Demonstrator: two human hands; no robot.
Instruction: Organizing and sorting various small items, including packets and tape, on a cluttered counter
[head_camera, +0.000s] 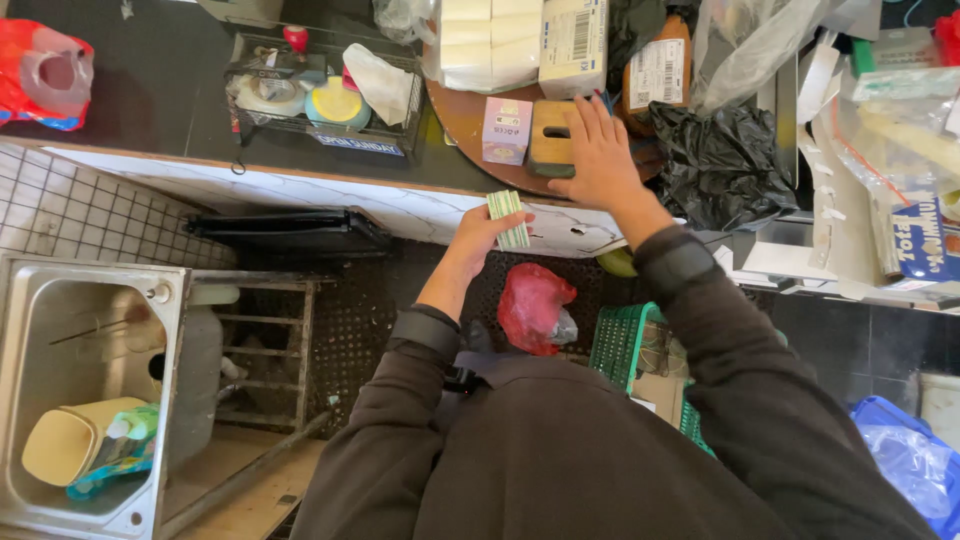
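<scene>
Cluttered shop counter (330, 195): left hand (478, 238) pinching green striped packets (509, 218) upright by the fingertips; right hand (600, 150) spread flat, steadying wooden slotted box (553, 138) beneath; pink carton (506, 131) just beyond fingers; wire basket (320, 95) farther left.

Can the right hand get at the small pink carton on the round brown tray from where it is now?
Probably yes. The right hand rests on the wooden slotted box, and the small pink carton stands right beside that box on the round brown tray, nothing between them.
</scene>
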